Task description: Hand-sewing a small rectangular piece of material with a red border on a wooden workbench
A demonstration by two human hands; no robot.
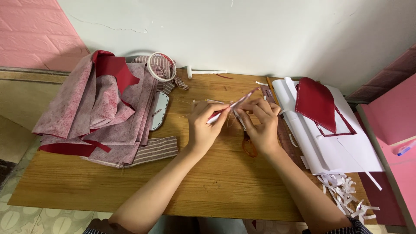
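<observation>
Strip (236, 104) slants up-right between left hand (206, 125) and right hand (260, 123).

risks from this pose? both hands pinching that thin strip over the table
1. The left hand and right hand pinch a thin red and white strip by the fingertips only; it could slip or bend.
2. Scissors lie half hidden under the right wrist; lowering the hand might press on them.
3. White paper scraps sit at the wooden table's near edge by the right forearm; a sweep of it may knock them off.
</observation>
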